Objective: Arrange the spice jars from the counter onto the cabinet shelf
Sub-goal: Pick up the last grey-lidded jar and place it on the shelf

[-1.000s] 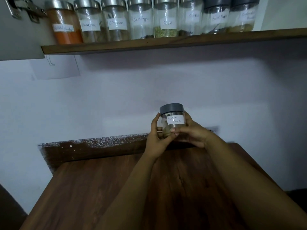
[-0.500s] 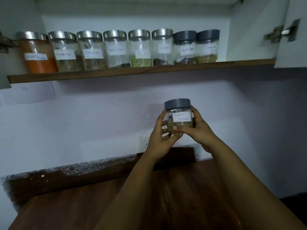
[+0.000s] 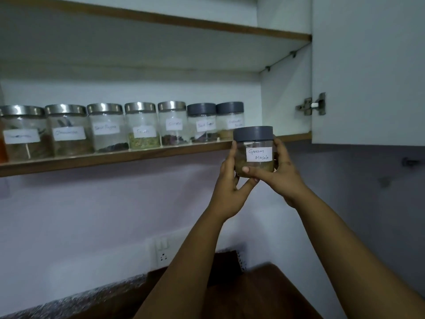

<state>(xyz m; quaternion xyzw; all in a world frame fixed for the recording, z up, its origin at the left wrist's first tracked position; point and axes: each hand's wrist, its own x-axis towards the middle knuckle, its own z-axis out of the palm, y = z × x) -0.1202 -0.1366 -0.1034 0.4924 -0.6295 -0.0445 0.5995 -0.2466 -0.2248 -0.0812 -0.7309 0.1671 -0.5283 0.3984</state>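
Jar lifted to shelf height

Compared with half a second ago, the Garam Masala jar [image 3: 254, 151] has come up from well under the cabinet shelf [image 3: 119, 157] to its front edge, its grey lid now overlapping that edge at the right end of the row. The view has tilted up too: less of the wooden counter [image 3: 264, 293] shows, and an upper shelf board [image 3: 207, 21] has appeared.

Both hands have hold of the jar. The left hand [image 3: 230, 187] cups its left side, fingers curled up along the glass and thumb under the base. The right hand [image 3: 279, 173] wraps the right side, thumb laid across the lower front.

It is a short clear jar, upright, with a dark grey screw lid, a white handwritten label reading "Garam Masala", and a shallow layer of brownish powder at the bottom.

On the shelf a row of shelf jars [image 3: 142, 127] stands side by side, the nearest being a grey-lidded jar [image 3: 230, 118] just behind and left of the held one. The cabinet door [image 3: 368, 70] stands open at right.
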